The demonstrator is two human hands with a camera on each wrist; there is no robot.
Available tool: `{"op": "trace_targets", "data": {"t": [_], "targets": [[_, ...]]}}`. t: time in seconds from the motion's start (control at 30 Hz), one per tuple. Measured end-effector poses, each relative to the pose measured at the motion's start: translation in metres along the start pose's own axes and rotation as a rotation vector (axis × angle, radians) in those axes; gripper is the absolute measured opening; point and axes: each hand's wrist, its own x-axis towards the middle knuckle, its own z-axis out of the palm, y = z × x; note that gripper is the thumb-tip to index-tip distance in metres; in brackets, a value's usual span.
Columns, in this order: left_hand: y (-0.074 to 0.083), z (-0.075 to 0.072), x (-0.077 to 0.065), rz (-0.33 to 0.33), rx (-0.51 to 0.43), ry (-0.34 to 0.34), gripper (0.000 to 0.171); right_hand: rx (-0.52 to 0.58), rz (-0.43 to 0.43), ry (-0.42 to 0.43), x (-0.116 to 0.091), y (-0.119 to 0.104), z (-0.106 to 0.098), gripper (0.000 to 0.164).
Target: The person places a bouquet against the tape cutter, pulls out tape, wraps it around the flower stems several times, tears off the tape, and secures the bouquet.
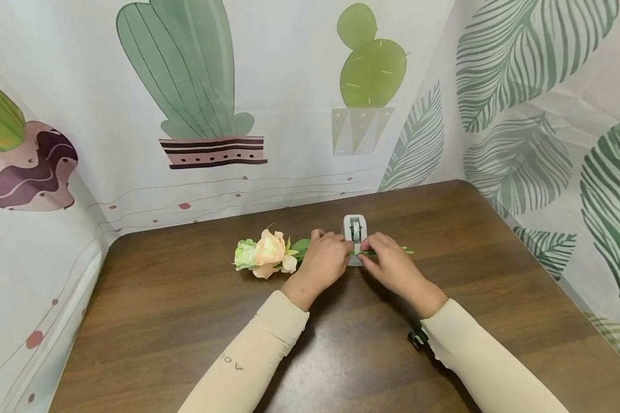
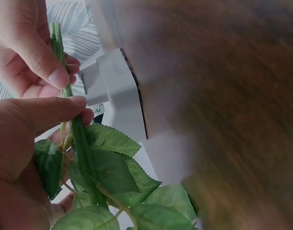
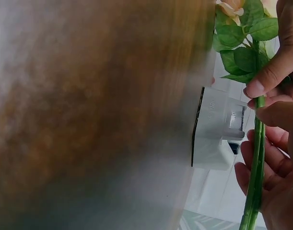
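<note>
A small bunch of artificial flowers, peach and pale green, lies sideways across my hands, blooms to the left. Its green stems run side by side to the right. My left hand pinches the stems between thumb and fingers just past the leaves. Close beside it, my right hand pinches the same stems, thumb and fingertips almost meeting the left ones. Behind the stems stands a white tape dispenser with a tape roll in it; in the right wrist view the dispenser is right by the fingertips.
The brown wooden table reaches back to a hanging cloth printed with cacti and leaves. The table's right edge slants beside the leaf print. A dark strap shows under the right sleeve.
</note>
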Motion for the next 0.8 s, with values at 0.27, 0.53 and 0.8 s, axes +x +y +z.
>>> {"op": "trace_targets", "data": {"t": [0.27,0.53,0.8], "targets": [[0.0026,0.0007,-0.0017,-0.037,-0.004,-0.021,0.009,-0.001,-0.023,0.027,-0.0008,0.0005,0.0026,0.018],[0.0027,-0.0012,-0.0017,-0.055,-0.080,-0.024,0.010,-0.025,0.001,-0.041,-0.0023,0.0036,0.0025,0.019],[0.0006,-0.0008,-0.0022,-0.040,-0.140,-0.024,0.017,-0.101,-0.030,-0.050,0.0019,0.0059,0.0046,0.025]]}}
